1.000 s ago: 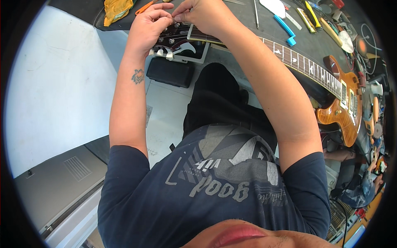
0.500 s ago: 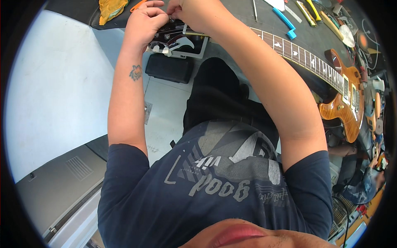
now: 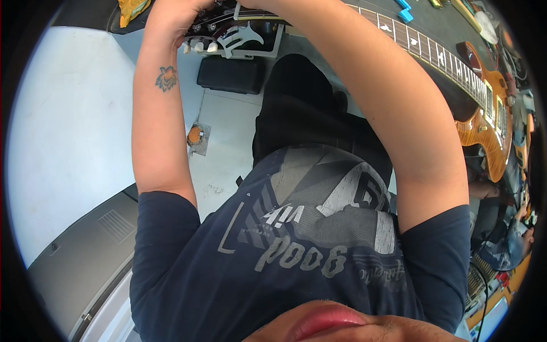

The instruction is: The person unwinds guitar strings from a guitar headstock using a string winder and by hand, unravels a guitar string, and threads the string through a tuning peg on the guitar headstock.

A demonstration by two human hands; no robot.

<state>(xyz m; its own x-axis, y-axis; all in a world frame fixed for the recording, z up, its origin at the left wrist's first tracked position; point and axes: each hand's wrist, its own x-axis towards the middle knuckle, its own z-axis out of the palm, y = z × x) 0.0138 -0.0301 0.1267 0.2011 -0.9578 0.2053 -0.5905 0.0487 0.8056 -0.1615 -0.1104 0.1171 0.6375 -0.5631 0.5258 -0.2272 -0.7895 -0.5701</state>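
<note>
An amber flame-top electric guitar [image 3: 489, 134] lies along the bench, its fretted neck [image 3: 424, 48] running to the upper left. My left hand [image 3: 181, 16] is at its dark headstock [image 3: 219, 20], beside the pale tuner buttons. My right hand [image 3: 259, 3] reaches to the far end of the neck by the headstock. The top edge of the picture cuts off the fingers of both hands, so I cannot see whether they hold anything.
On the dark bench are a yellow cloth [image 3: 132, 10], a blue string winder [image 3: 404, 13] and several tools at the right. Below the headstock are a white guitar-shaped figure [image 3: 242, 39] and a black case [image 3: 231, 74]. Another person [image 3: 504, 248] is at the far right.
My view has shifted, so the hands and bench sit higher in the picture. The fingers, seen together at the headstock before, are now cut off. An orange object on the floor has come into view.
</note>
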